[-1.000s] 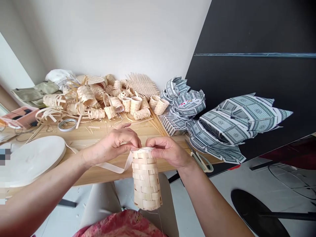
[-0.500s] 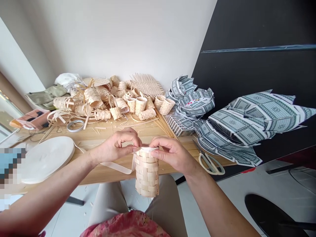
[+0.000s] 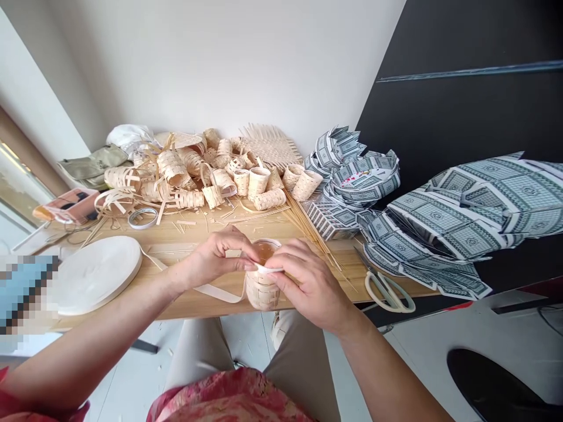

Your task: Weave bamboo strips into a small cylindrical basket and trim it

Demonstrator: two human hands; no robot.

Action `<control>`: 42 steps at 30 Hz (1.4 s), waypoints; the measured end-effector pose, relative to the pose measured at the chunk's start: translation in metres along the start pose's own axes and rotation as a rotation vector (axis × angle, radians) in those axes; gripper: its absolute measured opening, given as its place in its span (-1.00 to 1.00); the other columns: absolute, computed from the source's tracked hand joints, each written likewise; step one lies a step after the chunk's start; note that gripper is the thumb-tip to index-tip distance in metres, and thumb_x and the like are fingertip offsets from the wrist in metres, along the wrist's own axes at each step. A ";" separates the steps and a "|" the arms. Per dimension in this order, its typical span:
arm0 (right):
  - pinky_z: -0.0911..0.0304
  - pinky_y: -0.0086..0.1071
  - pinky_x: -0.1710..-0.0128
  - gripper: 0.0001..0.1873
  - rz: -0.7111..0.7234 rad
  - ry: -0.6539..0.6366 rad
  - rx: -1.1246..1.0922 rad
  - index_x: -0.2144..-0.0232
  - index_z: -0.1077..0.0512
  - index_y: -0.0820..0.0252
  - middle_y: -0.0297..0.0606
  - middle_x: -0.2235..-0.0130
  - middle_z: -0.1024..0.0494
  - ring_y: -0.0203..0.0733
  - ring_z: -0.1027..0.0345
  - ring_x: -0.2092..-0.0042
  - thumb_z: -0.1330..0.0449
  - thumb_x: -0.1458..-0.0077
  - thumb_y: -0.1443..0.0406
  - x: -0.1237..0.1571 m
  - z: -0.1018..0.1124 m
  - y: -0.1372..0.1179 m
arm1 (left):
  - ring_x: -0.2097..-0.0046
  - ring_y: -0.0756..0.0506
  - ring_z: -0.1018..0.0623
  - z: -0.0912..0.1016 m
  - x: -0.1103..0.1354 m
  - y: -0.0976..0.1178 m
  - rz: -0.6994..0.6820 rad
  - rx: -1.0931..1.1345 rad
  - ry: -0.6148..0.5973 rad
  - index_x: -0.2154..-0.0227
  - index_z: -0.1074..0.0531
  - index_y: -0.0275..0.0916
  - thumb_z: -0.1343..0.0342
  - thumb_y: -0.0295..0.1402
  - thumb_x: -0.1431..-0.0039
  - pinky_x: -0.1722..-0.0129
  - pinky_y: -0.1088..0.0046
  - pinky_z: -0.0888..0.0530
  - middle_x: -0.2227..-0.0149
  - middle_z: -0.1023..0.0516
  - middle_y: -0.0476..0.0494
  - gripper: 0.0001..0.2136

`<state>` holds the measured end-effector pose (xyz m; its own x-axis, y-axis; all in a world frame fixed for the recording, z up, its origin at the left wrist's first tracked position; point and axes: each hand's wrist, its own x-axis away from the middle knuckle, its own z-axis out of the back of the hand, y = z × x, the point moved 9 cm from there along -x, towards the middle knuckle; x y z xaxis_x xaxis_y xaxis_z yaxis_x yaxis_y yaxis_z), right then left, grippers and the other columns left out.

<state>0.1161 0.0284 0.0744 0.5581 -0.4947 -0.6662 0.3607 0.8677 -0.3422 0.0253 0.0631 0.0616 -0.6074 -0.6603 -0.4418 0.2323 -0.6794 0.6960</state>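
Woven basket (image 3: 263,292), long axis mouth-up toward the camera, both grips (image 3: 220,253) (image 3: 310,287) pinching rim (image 3: 268,270)

Beyond and left of the left hand (image 3: 215,258) lies a roll of tape (image 3: 143,226), with a pink box (image 3: 73,205) farther left and an olive-green bag (image 3: 93,164) behind it. Well past both hands, a flat woven mat (image 3: 272,146) lies near the white wall (image 3: 237,64). Patterned folded-card pieces (image 3: 422,220) spread beyond and right of the right hand (image 3: 305,281).
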 end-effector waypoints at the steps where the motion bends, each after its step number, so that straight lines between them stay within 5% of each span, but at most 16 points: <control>1: -0.10 -0.28 0.27 -0.84 0.020 0.005 0.037 0.46 -0.33 0.24 -0.26 0.44 -0.39 -0.19 -0.19 0.31 -0.01 -0.13 0.45 0.001 -0.003 -0.002 | 0.35 0.02 -0.39 -0.001 0.000 0.001 -0.017 -0.028 -0.034 0.46 -0.47 -0.29 -0.12 -0.38 -0.07 0.23 0.48 -0.30 0.47 -0.45 -0.05 -0.91; 7: -0.11 -0.25 0.28 -0.83 0.066 0.095 0.107 0.46 -0.35 0.25 -0.25 0.47 -0.42 -0.18 -0.20 0.35 -0.03 -0.14 0.44 0.011 -0.013 0.000 | 0.15 -0.03 -0.36 -0.004 0.006 -0.008 -0.040 -0.046 -0.067 0.47 -0.49 -0.27 -0.10 -0.31 -0.07 0.12 0.45 -0.32 0.23 -0.27 -0.13 -0.85; 13: -0.14 -0.26 0.28 -0.84 0.020 0.133 0.059 0.46 -0.36 0.23 -0.26 0.47 -0.44 -0.18 -0.21 0.34 -0.05 -0.14 0.42 0.025 -0.029 0.014 | 0.17 -0.02 -0.36 -0.010 0.024 -0.031 0.044 -0.040 0.082 0.50 -0.46 -0.28 -0.09 -0.32 -0.08 0.13 0.44 -0.34 0.23 -0.25 -0.13 -0.85; 19: -0.17 -0.25 0.25 -0.88 -0.025 0.092 -0.003 0.43 -0.37 0.24 -0.24 0.43 -0.46 -0.16 -0.24 0.30 -0.08 -0.14 0.39 0.030 -0.034 0.023 | 0.27 0.02 -0.44 -0.024 0.025 -0.032 -0.010 0.002 -0.001 0.43 -0.43 -0.29 -0.05 -0.46 -0.12 0.25 0.53 -0.37 0.34 -0.40 -0.11 -0.92; 23: -0.18 -0.23 0.21 -0.92 -0.080 0.025 -0.060 0.35 -0.38 0.24 -0.20 0.34 -0.46 -0.13 -0.24 0.24 -0.11 -0.12 0.33 0.029 -0.033 0.026 | 0.25 0.01 -0.44 -0.024 0.026 -0.027 -0.011 -0.101 0.026 0.41 -0.45 -0.29 -0.03 -0.43 -0.13 0.26 0.52 -0.37 0.34 -0.37 -0.12 -0.89; 27: -0.21 -0.25 0.20 -0.92 -0.096 0.100 -0.116 0.34 -0.38 0.22 -0.22 0.33 -0.46 -0.17 -0.26 0.24 -0.08 -0.13 0.36 0.030 -0.026 0.025 | 0.27 0.01 -0.44 -0.025 0.029 -0.024 -0.009 -0.135 0.052 0.40 -0.46 -0.28 -0.01 -0.39 -0.15 0.29 0.52 -0.38 0.34 -0.36 -0.11 -0.85; 42: -0.20 -0.28 0.27 -0.87 -0.070 0.050 -0.015 0.51 -0.31 0.21 -0.27 0.47 -0.41 -0.18 -0.23 0.32 -0.13 -0.06 0.44 0.027 -0.033 0.021 | 0.33 0.03 -0.43 -0.026 0.029 -0.029 0.039 0.087 0.110 0.36 -0.48 -0.28 -0.10 -0.35 -0.08 0.32 0.54 -0.36 0.41 -0.43 -0.09 -0.88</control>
<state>0.1142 0.0345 0.0270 0.4940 -0.5515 -0.6721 0.3862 0.8318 -0.3987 0.0205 0.0550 0.0138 -0.5113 -0.7197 -0.4696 0.1839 -0.6254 0.7583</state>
